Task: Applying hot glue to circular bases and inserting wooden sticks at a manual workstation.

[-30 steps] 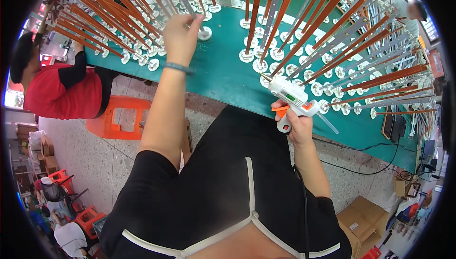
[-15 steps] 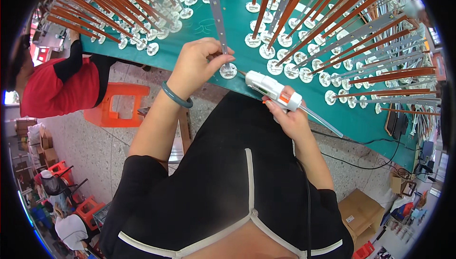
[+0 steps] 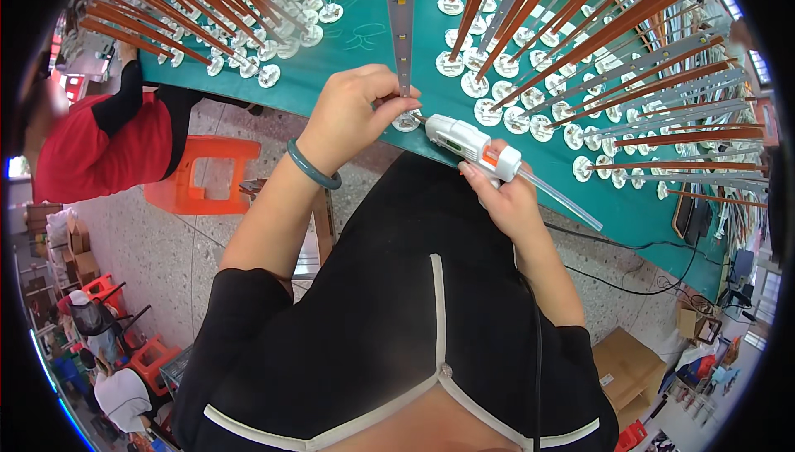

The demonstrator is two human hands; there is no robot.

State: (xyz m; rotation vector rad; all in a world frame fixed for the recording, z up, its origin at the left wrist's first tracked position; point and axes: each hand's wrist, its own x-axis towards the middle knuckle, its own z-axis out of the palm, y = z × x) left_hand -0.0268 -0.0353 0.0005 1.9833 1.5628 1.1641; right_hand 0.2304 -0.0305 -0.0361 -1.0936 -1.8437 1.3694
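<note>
My left hand point(image 3: 354, 114) pinches the lower end of an upright grey strip point(image 3: 401, 33) with small LEDs along it. That strip stands on a round white base point(image 3: 406, 123) near the table's front edge, partly covered by my fingers. My right hand point(image 3: 512, 201) is wrapped round a white and orange hot glue gun point(image 3: 465, 142), a clear glue stick point(image 3: 571, 203) sticking out of its back. The gun's nozzle reaches the base beside the strip's foot; whether it touches is too small to tell.
Many white bases with upright brown and grey strips crowd the green table point(image 3: 352, 46) at left and right point(image 3: 505, 91). A black cable point(image 3: 596, 241) hangs at the right. A person in red point(image 3: 103, 149) works at the left, by an orange stool point(image 3: 203, 174). A cardboard box point(image 3: 625, 373) sits lower right.
The glue gun's nozzle has moved up and slightly inward to the strip's foot. The strip's top has swung to the right, and my left fingers have shifted slightly right with it.
</note>
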